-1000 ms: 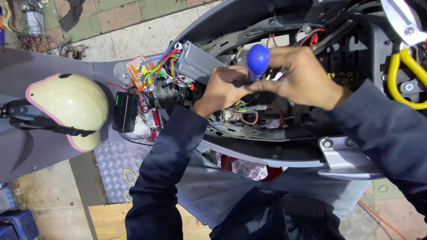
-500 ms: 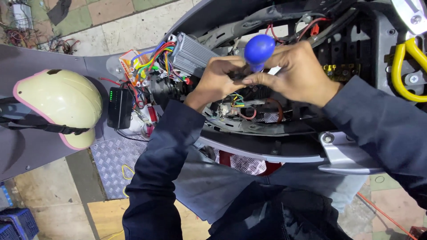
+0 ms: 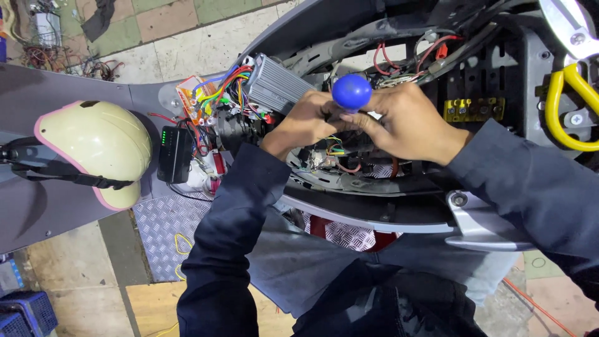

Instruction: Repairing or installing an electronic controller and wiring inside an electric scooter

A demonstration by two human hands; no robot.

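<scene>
Both hands over the open scooter bay (image 3: 399,187), right hand (image 3: 409,122) closed around a blue-knobbed tool (image 3: 351,92), left hand (image 3: 306,122) pinching its shaft, grey controller (image 3: 274,87) just beside, helmet (image 3: 93,150) near the left edge

Both dark-sleeved arms reached forward, converging. Left hand (image 3: 309,122) curled, knuckles up, fingers (image 3: 331,112) closed. Right hand (image 3: 405,122) lay palm down, fingers (image 3: 365,118) pinched, touching the left.
</scene>
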